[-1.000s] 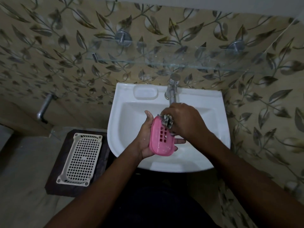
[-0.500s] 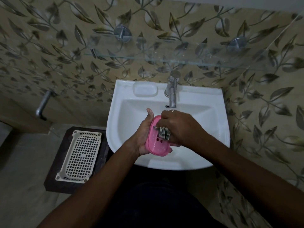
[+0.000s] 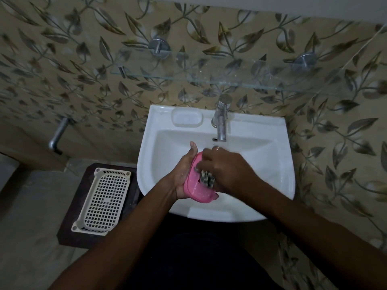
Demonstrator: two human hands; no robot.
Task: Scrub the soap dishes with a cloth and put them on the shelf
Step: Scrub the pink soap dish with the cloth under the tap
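A pink soap dish (image 3: 195,188) is held over the white sink (image 3: 278,164), tilted on its side. My left hand (image 3: 183,174) cups it from the left and underneath. My right hand (image 3: 225,168) presses a small grey cloth (image 3: 207,178) against the dish's inner face, covering most of its upper part. The glass shelf (image 3: 219,80) runs along the wall above the tap and has nothing on it.
A chrome tap (image 3: 221,120) stands at the back of the sink, beside a moulded soap recess (image 3: 187,117). A cream perforated basket (image 3: 102,199) lies on a dark stool (image 3: 69,231) to the left. A metal pipe handle (image 3: 58,136) juts from the left wall.
My right hand has slid the cloth down the dish from its top edge towards the middle. The dish stays in my left hand over the sink.
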